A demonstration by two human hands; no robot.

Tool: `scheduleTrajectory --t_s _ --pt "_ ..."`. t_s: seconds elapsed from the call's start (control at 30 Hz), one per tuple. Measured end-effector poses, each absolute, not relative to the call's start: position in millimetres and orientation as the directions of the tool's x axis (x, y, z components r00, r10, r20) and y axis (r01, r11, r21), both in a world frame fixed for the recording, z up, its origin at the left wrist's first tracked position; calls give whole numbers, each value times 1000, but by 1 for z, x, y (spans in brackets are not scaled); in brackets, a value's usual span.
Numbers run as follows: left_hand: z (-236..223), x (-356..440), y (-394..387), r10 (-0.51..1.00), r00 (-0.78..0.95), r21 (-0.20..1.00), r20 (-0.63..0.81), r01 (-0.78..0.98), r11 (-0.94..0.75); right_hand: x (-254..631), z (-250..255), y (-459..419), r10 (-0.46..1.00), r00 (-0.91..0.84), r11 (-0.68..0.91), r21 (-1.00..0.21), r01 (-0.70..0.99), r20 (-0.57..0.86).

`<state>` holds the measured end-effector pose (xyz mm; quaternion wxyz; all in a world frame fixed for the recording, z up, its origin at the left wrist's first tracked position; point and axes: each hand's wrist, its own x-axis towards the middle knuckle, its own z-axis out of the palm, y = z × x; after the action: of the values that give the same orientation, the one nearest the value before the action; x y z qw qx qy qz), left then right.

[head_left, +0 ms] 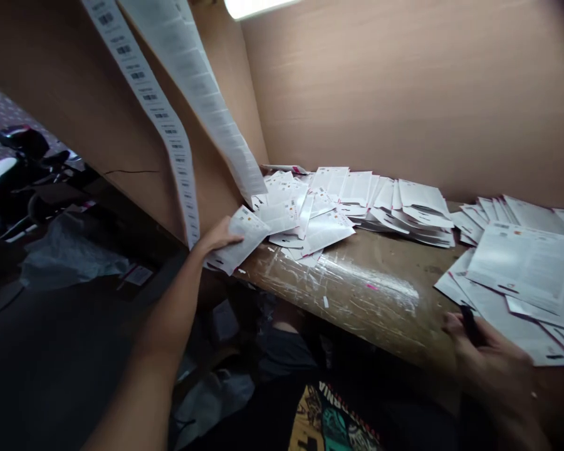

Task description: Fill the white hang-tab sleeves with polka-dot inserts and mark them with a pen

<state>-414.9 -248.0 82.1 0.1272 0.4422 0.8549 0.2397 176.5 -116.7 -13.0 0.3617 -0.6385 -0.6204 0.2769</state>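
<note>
Right hand (491,369) sits at the tabletop's (357,294) front edge, fingers (452,324) closed on a dark marker-like item (470,326); left hand (219,237) grips a printed leaflet (240,241) at the left end. Loose leaflets (512,319) overhang the edge and could slide off if brushed; the hanging barcode label strip (155,106) beyond could snag the left hand.

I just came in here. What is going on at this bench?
A person is working at a scuffed wooden bench with bare hands. The left hand holds some white printed sheets at the bench edge, beside a spread-out heap of similar sheets. The right hand grips a dark narrow object by a second heap. A long strip of barcode labels hangs down on the left.
</note>
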Motion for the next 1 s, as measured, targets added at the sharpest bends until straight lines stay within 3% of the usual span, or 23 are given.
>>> scheduleTrajectory --t_s 0.07,0.13,0.17,0.3,0.43,0.53,0.77,1.0 --pt "84 -390 -245 823 -568 725 2 567 390 166 -15 -127 1000 -14 25 -880 475 21" --pt "78 -346 -234 827 -562 934 -17 285 213 149 -11 -140 984 -170 4 -943 333 -56" --pt "71 -318 -226 835 -548 983 -54 117 140 137 -6 -147 962 -261 -3 -963 269 -76" --pt "39 -197 -185 849 -428 919 -309 -364 151 86 18 -164 870 -484 -99 -995 12 -93" --pt "18 -128 -157 815 -141 670 -562 -655 349 72 33 -158 877 -431 -298 -944 -139 -213" --pt "15 -119 -147 798 -12 577 -603 -697 425 85 39 -148 890 -340 -368 -919 -140 -304" --pt "26 -118 -124 798 43 602 -602 -632 488 96 65 -134 869 -406 -355 -928 -116 -282" --pt "28 -103 -104 895 -85 897 -438 -113 428 104 91 -122 885 -404 -323 -931 -169 -234"
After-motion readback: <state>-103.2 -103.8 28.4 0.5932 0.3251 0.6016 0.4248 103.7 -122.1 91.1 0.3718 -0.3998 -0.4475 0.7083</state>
